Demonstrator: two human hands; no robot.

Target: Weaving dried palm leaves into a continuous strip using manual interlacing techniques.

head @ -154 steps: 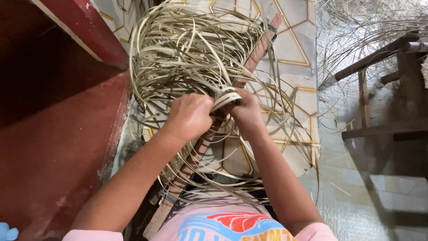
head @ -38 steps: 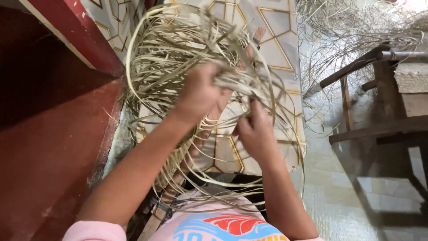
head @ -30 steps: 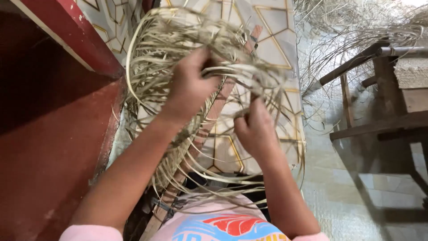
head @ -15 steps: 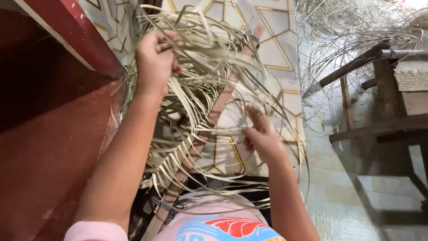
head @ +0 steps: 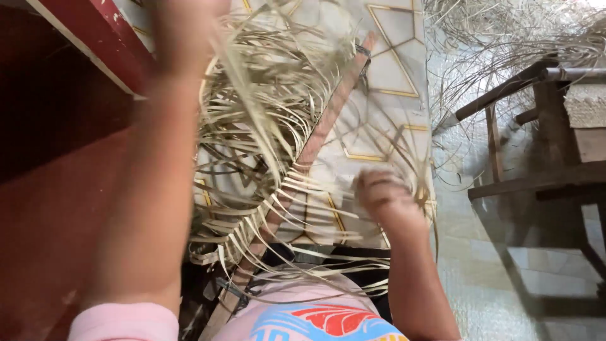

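Note:
My left hand (head: 183,31) is raised high at the top of the view, blurred, gripping a bundle of pale cane strips (head: 265,113) that fan down from it. My right hand (head: 382,192) sits lower right with fingers curled around a few thin strips near the edge of the patterned tile slab (head: 391,69). A long reddish wooden slat (head: 315,139) runs diagonally under the strips, and many strips loop over it near my lap.
A dark red painted ledge (head: 82,38) and red floor lie to the left. A dark wooden stool frame (head: 536,164) stands at right on a shiny floor, with a heap of loose cane strips (head: 505,31) behind it.
My left hand has lifted the bundle of strips upward and away to the top left, pulling them out long. My right hand has dropped slightly and stayed on the loose ends.

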